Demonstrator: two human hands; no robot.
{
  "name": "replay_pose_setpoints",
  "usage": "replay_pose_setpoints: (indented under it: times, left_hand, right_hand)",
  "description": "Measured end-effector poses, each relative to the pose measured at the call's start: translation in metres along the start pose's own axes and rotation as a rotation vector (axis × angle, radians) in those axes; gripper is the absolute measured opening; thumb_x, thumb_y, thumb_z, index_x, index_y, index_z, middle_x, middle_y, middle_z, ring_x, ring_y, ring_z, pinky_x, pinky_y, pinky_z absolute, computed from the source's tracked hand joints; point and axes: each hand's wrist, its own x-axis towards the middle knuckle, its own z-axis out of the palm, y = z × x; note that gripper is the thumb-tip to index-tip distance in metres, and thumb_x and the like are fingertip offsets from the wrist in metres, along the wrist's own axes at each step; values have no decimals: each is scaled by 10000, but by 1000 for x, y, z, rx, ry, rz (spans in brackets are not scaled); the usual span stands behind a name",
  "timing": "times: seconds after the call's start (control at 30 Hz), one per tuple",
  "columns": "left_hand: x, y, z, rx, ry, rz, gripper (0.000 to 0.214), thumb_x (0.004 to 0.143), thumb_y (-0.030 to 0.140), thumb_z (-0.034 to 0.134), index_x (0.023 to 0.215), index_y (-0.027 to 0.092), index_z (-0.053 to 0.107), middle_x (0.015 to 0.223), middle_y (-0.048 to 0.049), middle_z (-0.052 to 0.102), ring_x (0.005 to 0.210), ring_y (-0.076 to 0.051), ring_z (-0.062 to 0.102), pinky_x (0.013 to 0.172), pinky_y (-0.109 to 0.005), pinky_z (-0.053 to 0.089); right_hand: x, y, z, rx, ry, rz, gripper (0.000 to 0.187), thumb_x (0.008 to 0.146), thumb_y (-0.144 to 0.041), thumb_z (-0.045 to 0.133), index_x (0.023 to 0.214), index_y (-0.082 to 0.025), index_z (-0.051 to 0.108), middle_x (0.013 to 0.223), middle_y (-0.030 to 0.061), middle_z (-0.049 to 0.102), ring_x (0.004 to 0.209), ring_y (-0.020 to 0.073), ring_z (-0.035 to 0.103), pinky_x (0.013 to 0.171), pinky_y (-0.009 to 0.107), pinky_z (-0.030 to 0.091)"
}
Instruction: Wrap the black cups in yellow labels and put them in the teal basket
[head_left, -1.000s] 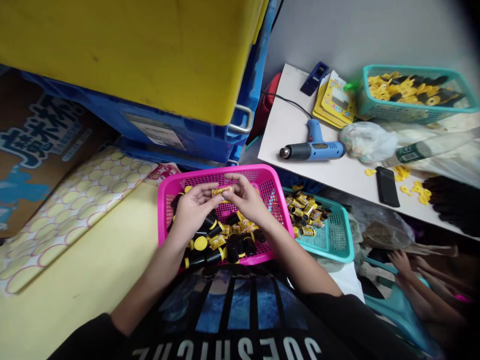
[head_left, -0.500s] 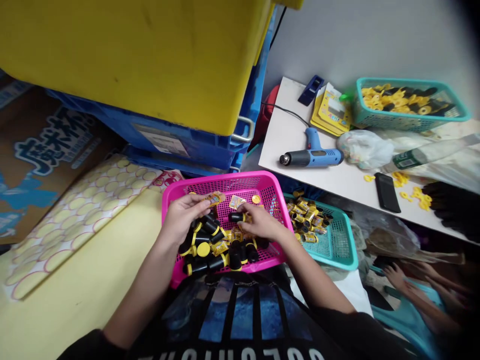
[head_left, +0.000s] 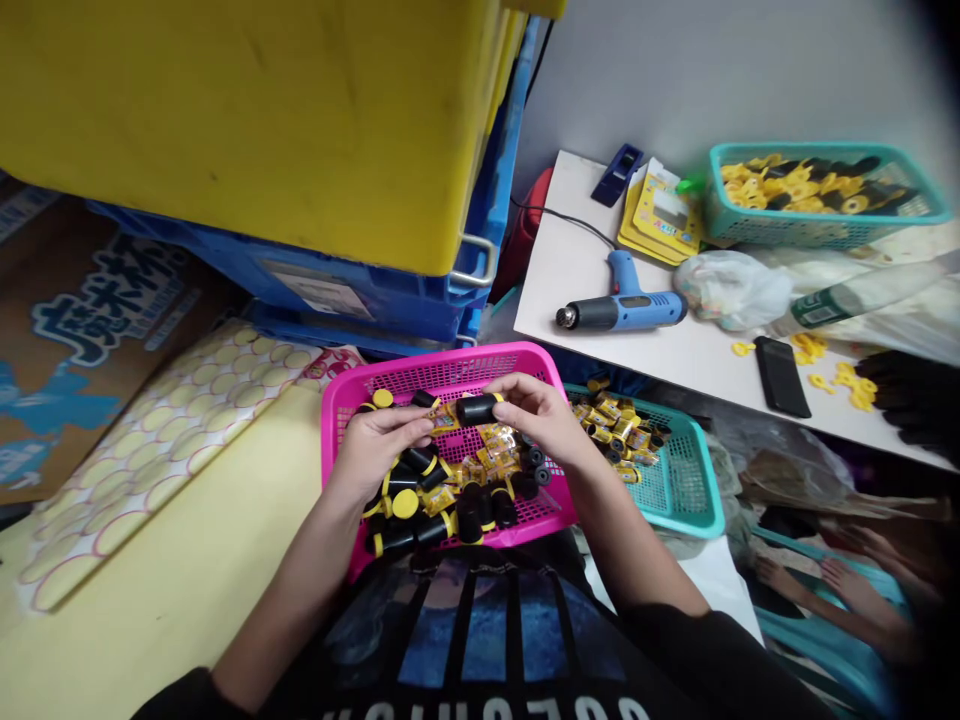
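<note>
My left hand (head_left: 386, 445) pinches a small printed yellow wrapper (head_left: 444, 416) between thumb and fingers. Held in my right hand (head_left: 541, 418) is a small black cylinder (head_left: 475, 409) with a yellow end, its black end pointing at the wrapper. The two pieces meet or nearly meet; whether the cylinder has entered the wrapper I cannot tell. Both hands are above a pink basket (head_left: 442, 362), which holds several more black cylinders (head_left: 471, 512) with yellow ends and a pile of printed yellow wrappers (head_left: 499, 452).
Right of the pink basket, a turquoise basket (head_left: 701, 470) holds wrapped cylinders. A blue heat gun (head_left: 626, 310), a black phone (head_left: 782, 376) and another turquoise basket (head_left: 810, 232) of yellow parts lie on the white table (head_left: 544, 270). Blue crates (head_left: 390, 300) stand ahead; another person's hands (head_left: 847, 585) show at right.
My right hand has lifted the black cylinder from the pile and turned its black end towards the wrapper. My left hand has lowered the wrapper slightly.
</note>
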Motion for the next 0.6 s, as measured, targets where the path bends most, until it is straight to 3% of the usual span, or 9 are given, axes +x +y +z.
replay_pose_setpoints:
  times: [0.2,0.43,0.6]
  left_hand:
    - [-2,11,6,125,-18,4,432,463,458,895,785,188,793,824,-62,785,650,-158,701,675,-288,603]
    - [2,5,6,77,18,2,466,455,460,900,823,197,792,789,-50,783,619,-147,696,679,-289,602]
    - [3,3,5,119,5,38,413,516,445,882,826,188,792,798,-53,783,631,-140,690,666,-265,591]
  right_hand:
    - [1,4,-4,-43,-60,63,272,757,-411,741,874,-180,655,768,-6,628,622,93,542,598,247,434]
    - [5,10,8,95,69,92,330,696,-445,775,848,-182,647,736,-16,639,562,83,573,559,231,474]
    - [6,14,11,72,44,137,316,722,-463,748,784,-177,631,631,-35,607,497,84,546,514,234,461]
